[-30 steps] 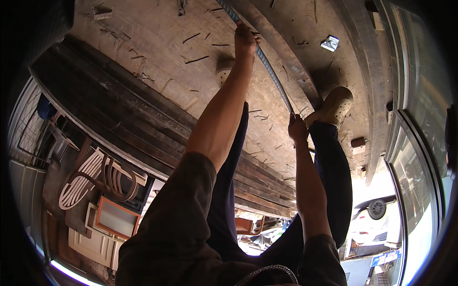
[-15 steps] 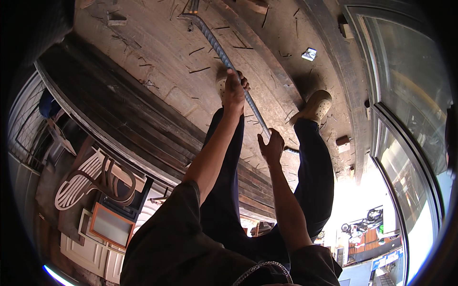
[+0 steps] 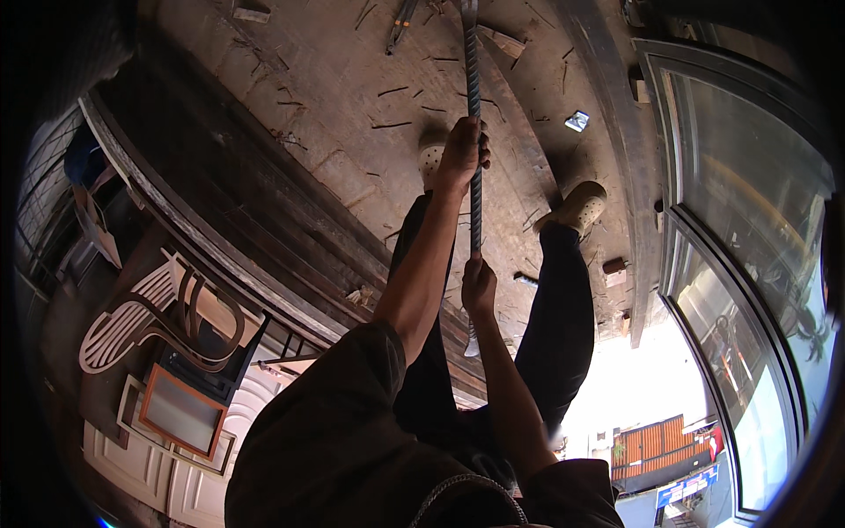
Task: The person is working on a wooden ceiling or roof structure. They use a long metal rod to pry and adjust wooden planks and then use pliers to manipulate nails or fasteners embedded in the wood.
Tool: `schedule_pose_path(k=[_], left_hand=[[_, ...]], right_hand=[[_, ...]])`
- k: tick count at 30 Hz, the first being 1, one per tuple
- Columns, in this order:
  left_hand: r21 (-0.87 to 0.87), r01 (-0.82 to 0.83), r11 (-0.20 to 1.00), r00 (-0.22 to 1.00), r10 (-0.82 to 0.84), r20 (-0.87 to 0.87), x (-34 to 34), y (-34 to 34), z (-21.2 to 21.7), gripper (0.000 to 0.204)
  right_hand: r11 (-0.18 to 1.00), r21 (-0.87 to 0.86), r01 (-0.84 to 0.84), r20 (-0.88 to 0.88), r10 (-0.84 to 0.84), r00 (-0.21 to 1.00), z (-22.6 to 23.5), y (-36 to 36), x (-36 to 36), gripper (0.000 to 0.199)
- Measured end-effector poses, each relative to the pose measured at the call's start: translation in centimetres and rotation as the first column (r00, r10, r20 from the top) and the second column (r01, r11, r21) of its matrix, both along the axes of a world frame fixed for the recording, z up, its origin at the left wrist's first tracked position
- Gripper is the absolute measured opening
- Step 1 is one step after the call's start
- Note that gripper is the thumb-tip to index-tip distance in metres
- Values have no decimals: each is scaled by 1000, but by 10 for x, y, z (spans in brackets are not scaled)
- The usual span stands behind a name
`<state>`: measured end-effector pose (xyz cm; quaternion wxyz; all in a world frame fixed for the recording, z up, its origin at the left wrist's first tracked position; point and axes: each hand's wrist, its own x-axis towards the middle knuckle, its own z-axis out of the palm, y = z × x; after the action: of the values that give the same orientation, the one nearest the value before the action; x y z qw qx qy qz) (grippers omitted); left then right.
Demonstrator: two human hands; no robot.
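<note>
A long, dark metal pry bar (image 3: 475, 216) with a twisted, ribbed shaft runs almost straight up the head view, its far end cut off by the top edge. My left hand (image 3: 461, 157) is wrapped round the upper part of the shaft. Lower down, closer to my body, my right hand (image 3: 479, 287) is closed round the same bar. The bar's pale near end (image 3: 473, 343) shows beside my right forearm. Both beige clogs (image 3: 581, 208) stand on the floor with the bar between my legs.
Thin dark nail-like pieces (image 3: 392, 125) litter the dusty floor, with pliers (image 3: 400, 26) at the far side. Long dark timbers (image 3: 255, 207) lie stacked on the left. Glass-panelled frames (image 3: 739, 167) stand on the right. A small shiny object (image 3: 577, 121) lies beyond my right foot.
The pry bar has swung from a slant to nearly straight, its bent far end leaving the view. My right hand has shifted left and its fingers have closed round the bar.
</note>
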<state>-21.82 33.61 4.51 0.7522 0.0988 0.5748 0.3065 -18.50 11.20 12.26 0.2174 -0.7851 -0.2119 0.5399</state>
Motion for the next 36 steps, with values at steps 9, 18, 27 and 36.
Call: schedule_pose_path(k=[9, 18, 27, 36], left_hand=[[-404, 475, 782, 745, -602, -288, -37, -178, -82, 24], [-385, 331, 861, 887, -423, -185, -80, -153, 27, 41], [33, 725, 688, 506, -500, -702, -127, 8, 25, 38], [70, 868, 491, 352, -511, -784, -25, 122, -27, 28]], right_hand=[[722, -689, -57, -224, -137, 965, 64, 0, -10, 59], [705, -706, -68, -353, -267, 897, 145, 38, -2, 25], [904, -418, -88, -212, -3, 977, 182, 45, 46, 27], [781, -557, 283, -333, -522, 785, 171, 157, 166, 19]])
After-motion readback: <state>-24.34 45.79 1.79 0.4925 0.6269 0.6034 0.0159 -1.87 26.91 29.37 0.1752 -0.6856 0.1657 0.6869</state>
